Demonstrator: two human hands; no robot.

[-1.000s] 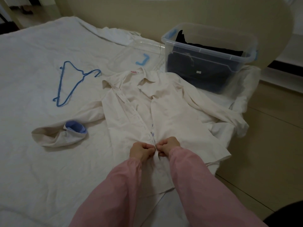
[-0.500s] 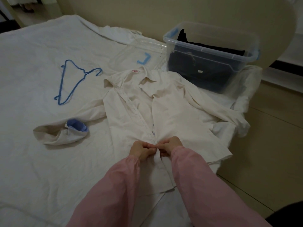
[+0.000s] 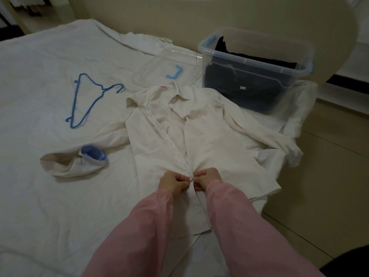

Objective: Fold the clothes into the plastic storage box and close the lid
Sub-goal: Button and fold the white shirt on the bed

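Shirt: the white shirt [image 3: 209,136] lay face-up on the bed [image 3: 50,196], collar toward the box and hem toward you, w/ the front open above your hands.
L hand: your left hand [image 3: 172,181] was curled, pinching one front edge low on the shirt.
R hand: your right hand [image 3: 207,177] was curled too, pinching the opposite edge. Knuckles nearly met, so prob. you were doing up a button.
Handling: thin, soft, light cloth. It'd sag and crease if lifted from one pt. Best holds were prob. both shoulders or the side seams. The collar looked like the only firmer part.
Sleeves: the blue-lined cuff [image 3: 93,154] sprawled to your left. The other sleeve [image 3: 279,142] lay out toward the bed edge and could slip toward the floor [image 3: 329,166].
Box: the plastic storage box [image 3: 257,65] sat at the far right corner, open, w/ dark clothes [image 3: 249,56] inside. There seemed to be room on top.
Lid: the clear lid [image 3: 159,64] lay flat just left of the box, beyond the collar.
Room: plenty of open sheet on your left. The blue hanger [image 3: 93,100] lay there, apart from the shirt. The right side was tight, w/ the bed edge just beside the shirt.
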